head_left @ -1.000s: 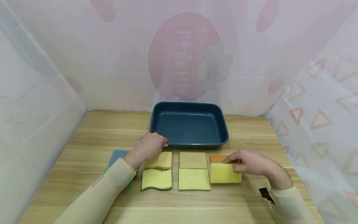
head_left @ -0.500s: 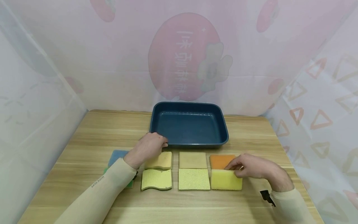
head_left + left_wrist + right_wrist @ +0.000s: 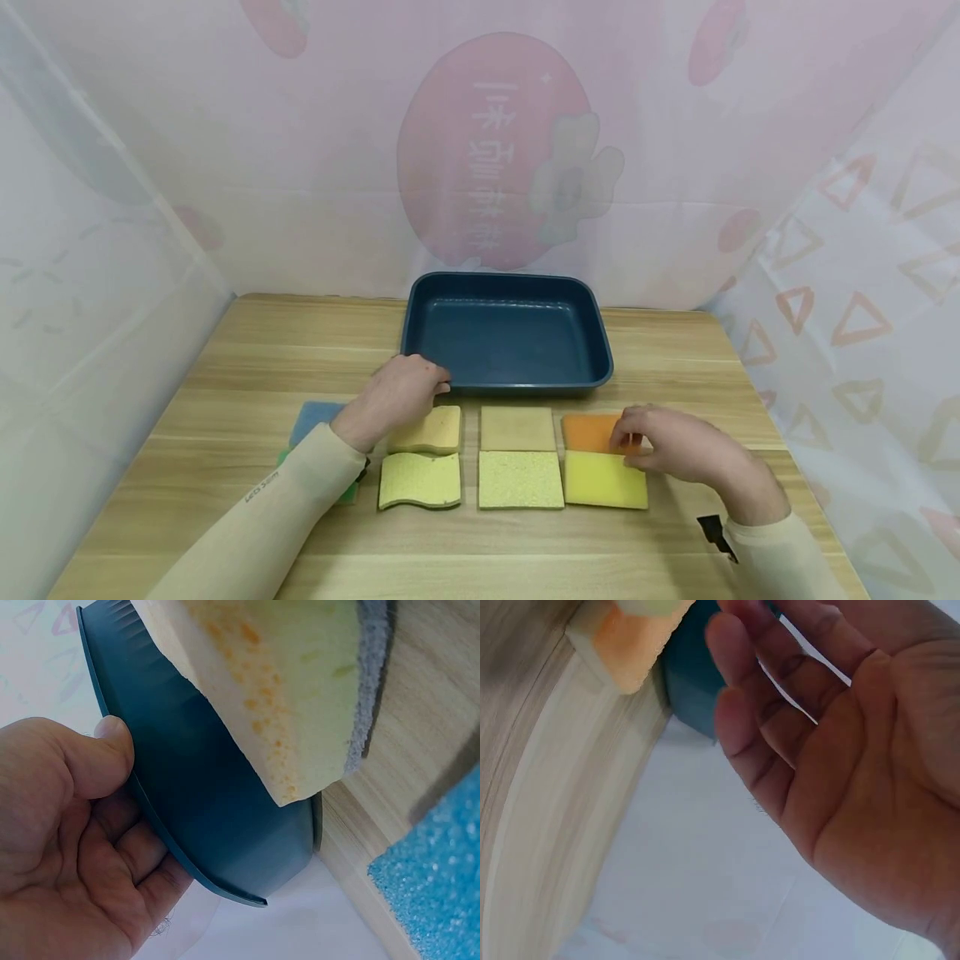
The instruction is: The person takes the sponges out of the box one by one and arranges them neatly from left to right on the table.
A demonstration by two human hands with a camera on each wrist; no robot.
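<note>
While left hand (image 3: 397, 396) grips the blue tray (image 3: 592, 350) rim, right hand (image 3: 675, 442), fingers relaxed, rests over orange sponge (image 3: 588, 433); next it likely needs a pinch.

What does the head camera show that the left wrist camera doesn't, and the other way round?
Only the head view shows the whole layout: the right hand over the orange sponge and bright yellow sponge, two tan square sponges, and the wavy pale yellow sponge.

Only the left wrist view shows the left hand's palm and its thumb pressed on the tray's rim, plus the grey scouring layer on the nearest sponge.

Both show the left hand, the dark blue rectangular tray, the blue sponge and the wooden table.
</note>
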